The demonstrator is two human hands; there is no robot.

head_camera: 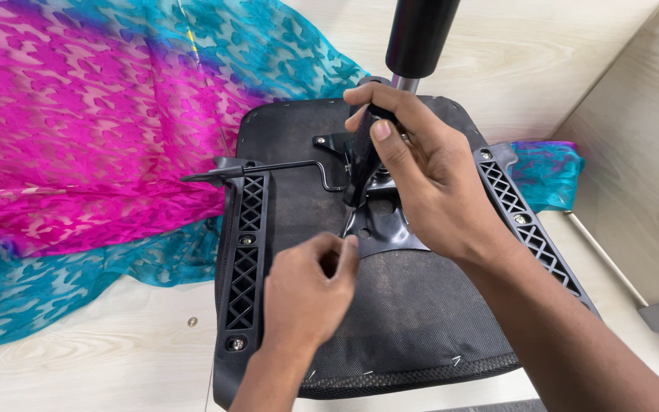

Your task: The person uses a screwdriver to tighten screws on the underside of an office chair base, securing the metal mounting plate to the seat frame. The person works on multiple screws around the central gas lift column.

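Observation:
An upturned black office-chair seat lies on a pale wooden surface, its fabric underside facing up. My right hand grips a black tool handle, held upright over the metal mechanism plate at the seat's middle. My left hand hovers just in front of that plate, its fingertips pinched together near the plate's edge; whether they hold something small I cannot tell. A black gas-lift cylinder rises from the mechanism behind my right hand.
Black lattice arm brackets are bolted on both sides of the seat. A thin lever rod sticks out left. Pink and turquoise patterned cloth covers the surface at left. A small screw lies loose.

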